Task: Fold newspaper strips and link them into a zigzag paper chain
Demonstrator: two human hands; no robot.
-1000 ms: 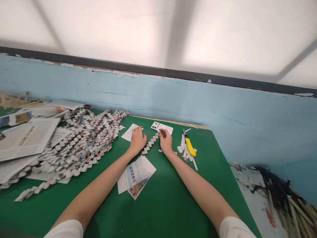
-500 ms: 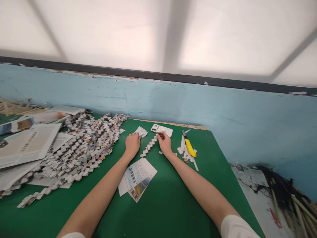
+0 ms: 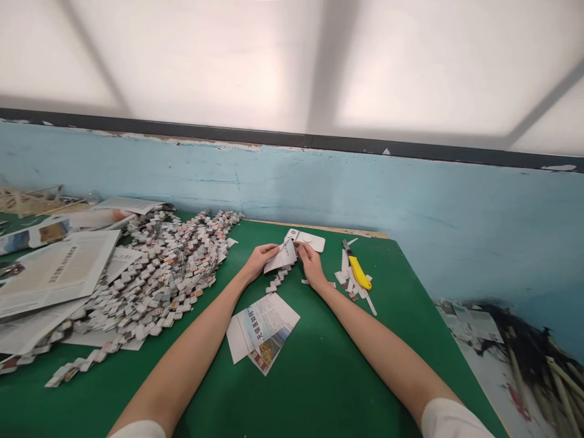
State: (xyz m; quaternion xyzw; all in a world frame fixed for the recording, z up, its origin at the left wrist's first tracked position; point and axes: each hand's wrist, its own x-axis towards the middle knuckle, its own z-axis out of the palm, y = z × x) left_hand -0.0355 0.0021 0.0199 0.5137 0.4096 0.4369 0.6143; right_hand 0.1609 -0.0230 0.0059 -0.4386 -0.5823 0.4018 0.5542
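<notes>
My left hand (image 3: 262, 260) is closed on a small piece of newspaper (image 3: 280, 258), pinched at its upper left edge and raised in front of me. My right hand (image 3: 312, 264) has its fingers pinched at the top end of a short zigzag chain of folded paper (image 3: 275, 283), close to the newspaper's right edge. The paper hides the upper part of the chain. Just behind the hands lies a white phone (image 3: 314, 241), partly covered. Nearer to me, several cut newspaper pieces (image 3: 262, 331) lie overlapping on the green table (image 3: 314, 377).
To the right, a yellow-handled utility knife (image 3: 360, 273) rests on paper scraps (image 3: 349, 286). A large heap of folded-paper chains (image 3: 168, 274) and newspaper sheets (image 3: 59, 267) covers the left side. Sticks and dark debris (image 3: 529, 347) lie beyond the table's right edge.
My left hand has lifted the newspaper piece from the table and brought it right, over the paper chain and beside my right hand. The view has shifted slightly left.
</notes>
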